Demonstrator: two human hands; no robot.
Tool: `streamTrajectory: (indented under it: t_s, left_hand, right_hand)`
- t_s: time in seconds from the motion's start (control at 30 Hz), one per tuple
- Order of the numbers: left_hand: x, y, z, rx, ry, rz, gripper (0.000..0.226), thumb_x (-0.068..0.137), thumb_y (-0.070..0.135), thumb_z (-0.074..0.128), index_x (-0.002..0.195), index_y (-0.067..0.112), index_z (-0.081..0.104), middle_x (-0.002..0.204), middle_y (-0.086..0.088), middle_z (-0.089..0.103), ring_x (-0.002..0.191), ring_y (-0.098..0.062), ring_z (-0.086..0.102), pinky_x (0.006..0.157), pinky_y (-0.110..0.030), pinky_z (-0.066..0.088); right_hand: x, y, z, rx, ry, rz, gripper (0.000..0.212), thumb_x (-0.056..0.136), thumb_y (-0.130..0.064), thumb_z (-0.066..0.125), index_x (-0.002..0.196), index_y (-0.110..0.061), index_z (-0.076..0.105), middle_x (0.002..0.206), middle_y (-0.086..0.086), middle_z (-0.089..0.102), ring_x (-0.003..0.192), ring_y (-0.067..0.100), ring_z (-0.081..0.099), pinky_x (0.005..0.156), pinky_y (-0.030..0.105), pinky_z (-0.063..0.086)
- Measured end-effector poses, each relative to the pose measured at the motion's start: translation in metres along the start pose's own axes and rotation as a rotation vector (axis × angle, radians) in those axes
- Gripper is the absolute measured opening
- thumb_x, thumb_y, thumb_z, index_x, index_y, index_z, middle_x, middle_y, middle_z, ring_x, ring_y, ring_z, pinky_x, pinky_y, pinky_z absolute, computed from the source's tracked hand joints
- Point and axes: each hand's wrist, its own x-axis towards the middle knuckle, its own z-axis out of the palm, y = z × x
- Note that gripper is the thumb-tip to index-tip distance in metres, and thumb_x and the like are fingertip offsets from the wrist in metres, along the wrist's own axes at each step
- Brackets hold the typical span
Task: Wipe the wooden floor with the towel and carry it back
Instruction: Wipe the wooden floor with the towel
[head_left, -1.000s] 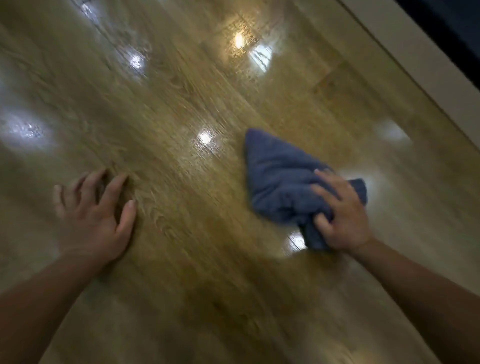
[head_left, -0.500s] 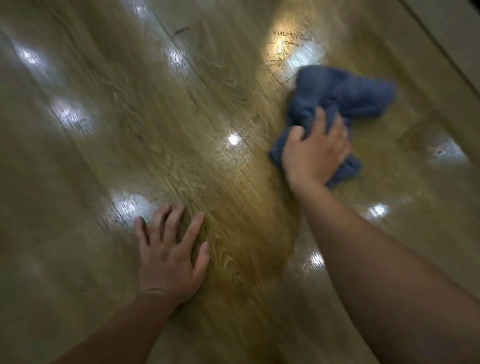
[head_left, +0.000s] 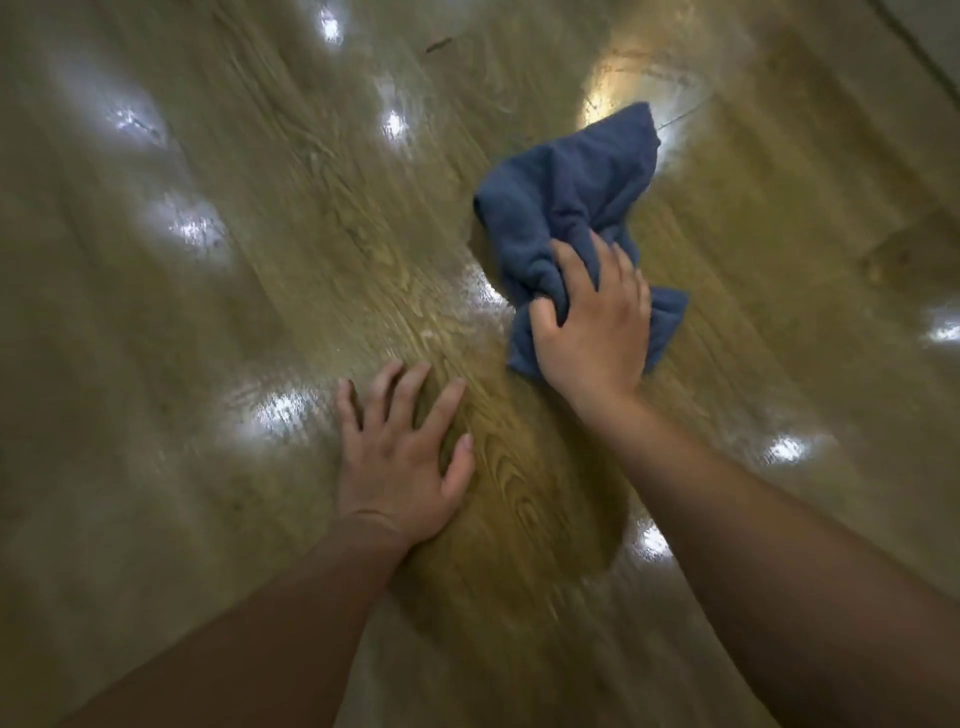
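My right hand clenched the towel, which ran toward one o'clock beyond my fingers, while my left hand lay splayed on the floor.

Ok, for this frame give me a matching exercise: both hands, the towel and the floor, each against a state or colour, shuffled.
Column one:
1 left hand
2 right hand
3 towel
4 wooden floor

Column two:
A blue, bunched up
B glossy, with bright light reflections
C pressed flat, fingers spread
D fingers curled, gripping fabric

Pairs: 1-C, 2-D, 3-A, 4-B.
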Motion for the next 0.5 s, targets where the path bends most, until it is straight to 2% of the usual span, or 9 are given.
streamTrajectory:
  t_s: [0.23, 0.3, 0.33, 0.4, 0.43, 0.5]
  left_hand:
    - [-0.001, 0.002, -0.003, -0.033, -0.018, -0.04, 0.053, 0.085, 0.048, 0.05, 0.128, 0.022, 0.063, 0.139, -0.01, 0.055, 0.136, -0.032, 0.041, 0.114, -0.067, 0.019]
    - [-0.006, 0.0, -0.008, -0.193, 0.015, -0.097, 0.054, 0.083, 0.045, 0.05, 0.127, 0.017, 0.064, 0.138, -0.009, 0.058, 0.137, -0.029, 0.043, 0.118, -0.062, 0.017]
    - [-0.007, -0.001, -0.014, -0.351, 0.035, -0.173, 0.053, 0.084, 0.041, 0.051, 0.129, 0.015, 0.062, 0.136, -0.008, 0.059, 0.137, -0.027, 0.045, 0.12, -0.058, 0.017]
    - [-0.006, 0.0, -0.029, -0.639, 0.122, -0.294, 0.05, 0.084, 0.032, 0.055, 0.13, 0.013, 0.057, 0.133, -0.006, 0.059, 0.129, -0.025, 0.05, 0.118, -0.046, 0.029]
    - [-0.001, 0.003, -0.038, -0.638, 0.166, -0.26, 0.049, 0.084, 0.029, 0.055, 0.13, 0.013, 0.056, 0.134, -0.007, 0.057, 0.128, -0.025, 0.05, 0.114, -0.042, 0.034]
    - [0.026, 0.013, -0.054, -0.473, 0.176, -0.037, 0.05, 0.086, 0.028, 0.051, 0.134, 0.013, 0.054, 0.146, -0.008, 0.049, 0.139, -0.028, 0.041, 0.116, -0.048, 0.032]
  right_hand:
    - [-0.101, -0.001, -0.006, 0.011, -0.001, -0.077, 0.059, 0.084, -0.044, 0.045, 0.139, -0.026, 0.056, 0.151, 0.008, 0.048, 0.143, 0.031, 0.037, 0.12, 0.053, 0.026]
    - [-0.121, 0.004, -0.008, 0.018, -0.008, -0.118, 0.058, 0.085, -0.043, 0.045, 0.138, -0.025, 0.057, 0.15, 0.007, 0.049, 0.143, 0.031, 0.038, 0.118, 0.054, 0.029]
    - [-0.125, 0.005, -0.009, 0.022, -0.01, -0.135, 0.057, 0.084, -0.043, 0.045, 0.137, -0.025, 0.058, 0.149, 0.007, 0.05, 0.142, 0.032, 0.039, 0.117, 0.055, 0.03]
    - [-0.125, 0.008, -0.009, 0.009, -0.019, -0.151, 0.057, 0.083, -0.044, 0.044, 0.135, -0.025, 0.061, 0.147, 0.007, 0.052, 0.14, 0.032, 0.041, 0.117, 0.055, 0.031]
    - [-0.125, 0.008, -0.01, -0.001, -0.026, -0.161, 0.058, 0.082, -0.044, 0.044, 0.134, -0.025, 0.062, 0.147, 0.007, 0.053, 0.14, 0.033, 0.042, 0.116, 0.055, 0.031]
    - [-0.12, 0.007, -0.012, -0.002, -0.064, -0.191, 0.059, 0.081, -0.044, 0.042, 0.133, -0.025, 0.062, 0.148, 0.006, 0.052, 0.14, 0.033, 0.042, 0.118, 0.055, 0.029]
